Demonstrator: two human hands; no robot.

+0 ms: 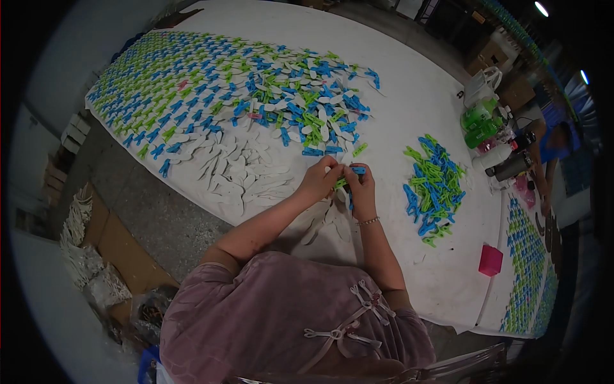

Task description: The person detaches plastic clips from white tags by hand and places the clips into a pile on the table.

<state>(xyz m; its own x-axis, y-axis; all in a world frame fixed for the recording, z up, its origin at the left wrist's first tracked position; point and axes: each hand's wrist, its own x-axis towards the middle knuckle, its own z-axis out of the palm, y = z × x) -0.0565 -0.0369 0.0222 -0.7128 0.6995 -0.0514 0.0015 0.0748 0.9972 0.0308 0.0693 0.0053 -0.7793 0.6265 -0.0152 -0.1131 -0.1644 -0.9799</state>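
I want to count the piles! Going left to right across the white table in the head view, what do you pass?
Rows of blue and green clips → plain white pieces → the two hands → loose clip pile → pink box.

I sit at a broad white-covered table [416, 89] on a grey concrete floor [147, 211]; flattened brown cardboard [121, 246] lies left, round ceiling lamps [541, 8] glow overhead.
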